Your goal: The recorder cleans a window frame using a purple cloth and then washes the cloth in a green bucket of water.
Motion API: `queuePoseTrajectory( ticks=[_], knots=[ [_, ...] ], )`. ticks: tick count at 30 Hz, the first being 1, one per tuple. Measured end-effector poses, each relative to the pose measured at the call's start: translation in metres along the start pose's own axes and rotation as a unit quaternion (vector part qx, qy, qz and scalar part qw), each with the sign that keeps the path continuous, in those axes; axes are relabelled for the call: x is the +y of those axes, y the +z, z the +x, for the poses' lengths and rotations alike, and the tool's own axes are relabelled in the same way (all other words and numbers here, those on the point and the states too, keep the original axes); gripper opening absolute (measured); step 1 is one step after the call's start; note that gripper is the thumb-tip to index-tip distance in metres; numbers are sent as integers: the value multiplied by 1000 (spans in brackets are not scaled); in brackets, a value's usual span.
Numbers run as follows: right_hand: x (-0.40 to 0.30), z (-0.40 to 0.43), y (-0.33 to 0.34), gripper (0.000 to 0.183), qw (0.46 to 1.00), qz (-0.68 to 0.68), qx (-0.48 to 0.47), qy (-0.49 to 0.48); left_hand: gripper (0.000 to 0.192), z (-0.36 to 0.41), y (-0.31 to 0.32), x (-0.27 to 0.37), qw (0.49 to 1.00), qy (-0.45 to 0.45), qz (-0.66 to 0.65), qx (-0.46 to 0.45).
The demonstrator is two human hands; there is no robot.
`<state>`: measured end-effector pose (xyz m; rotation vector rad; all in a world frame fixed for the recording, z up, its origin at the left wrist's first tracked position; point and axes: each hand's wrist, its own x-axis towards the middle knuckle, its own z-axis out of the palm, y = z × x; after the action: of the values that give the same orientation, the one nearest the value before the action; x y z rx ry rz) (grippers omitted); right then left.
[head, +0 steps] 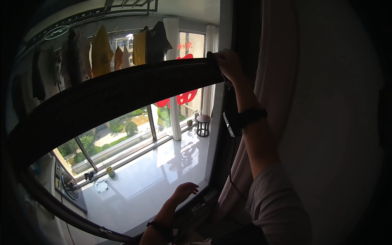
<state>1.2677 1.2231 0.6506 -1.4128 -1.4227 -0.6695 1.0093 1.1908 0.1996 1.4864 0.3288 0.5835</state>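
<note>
High up, my right hand [228, 65] is closed on a dark object [212, 56] at the right end of a broad dark frame rail [137, 78]. Edges of that object show beside and below the fingers; its kind is too dark to tell. The rail curves across the view, with bright balcony space seen above and below it. Lower down, my left hand [184, 191] hangs with bent, slightly parted fingers and nothing in it. Behind that hand lies the glossy balcony floor [131, 211]. Both wrists wear dark bands.
Clothes [102, 53] hang from a drying rack at upper left. A pinkish curtain [275, 61] and a dark cable [231, 165] are at my right. On the balcony are a round stool [203, 126], a potted plant [110, 171], a glass scale [101, 185] and a front-loading washer [69, 186].
</note>
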Motion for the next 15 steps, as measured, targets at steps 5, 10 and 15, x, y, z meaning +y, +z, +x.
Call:
queuePoseTrajectory(
  ticks=[5,10,15],
  knots=[
    [-18,-8,5,24,998,48,-3,-43,16,0,18,10,999,5,-36,-20],
    [-36,-10,-2,17,994,85,-53,-33,16,-5,20,12,998,25,-55,-27],
    [-46,-14,-20,18,944,282,-165,52,17,-7,17,7,995,26,-91,-18]
  ],
)
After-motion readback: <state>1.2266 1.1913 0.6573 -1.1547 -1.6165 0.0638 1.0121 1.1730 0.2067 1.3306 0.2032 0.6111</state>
